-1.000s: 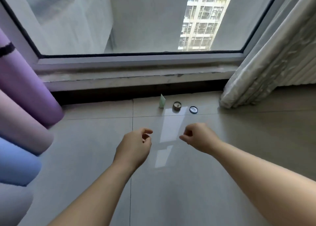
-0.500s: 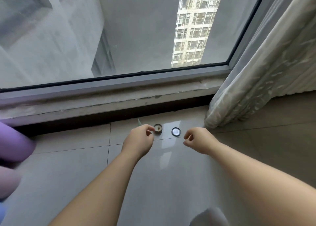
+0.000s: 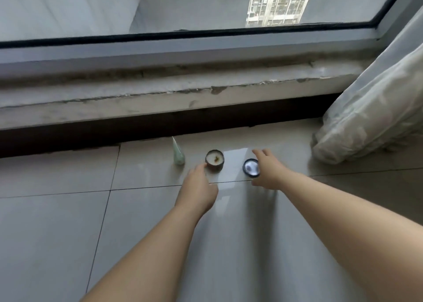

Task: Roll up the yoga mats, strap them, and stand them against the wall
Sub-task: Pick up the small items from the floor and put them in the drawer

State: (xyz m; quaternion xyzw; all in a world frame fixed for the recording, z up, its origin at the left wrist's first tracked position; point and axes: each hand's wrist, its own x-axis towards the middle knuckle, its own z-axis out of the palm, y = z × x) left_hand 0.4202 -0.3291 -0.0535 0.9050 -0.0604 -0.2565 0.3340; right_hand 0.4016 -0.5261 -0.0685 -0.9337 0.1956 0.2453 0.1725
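No yoga mats show in this view, so how many are rolled, strapped or stood up cannot be read from here. Both hands are instead on small items by the window. My guess is that this is a side step, clearing floor space, and not part of the mat work itself.

The left hand [image 3: 198, 187] shows its back to the camera. One fingertip touches the near left side of a small open candle tin [image 3: 214, 159]. The other fingers are tucked out of sight, so I cannot tell whether they are together or apart. The right hand [image 3: 269, 171] is slightly blurred, with its fingers straight and apart over a round dark lid [image 3: 250, 167], which lies just under them, seemingly not yet gripped. A pale green tube [image 3: 178, 155] stands just left of the left fingertips.

Just beyond the fingertips the tiled floor [image 3: 57, 233] ends at a dark recess under the rough concrete window ledge [image 3: 160, 95], so there is little room forward. Right of the right fingers, a bunched curtain [image 3: 370, 118] rests on the floor, near but apart. Behind the wrists and left of the left fingers, bare tiles offer the widest room for moving things.
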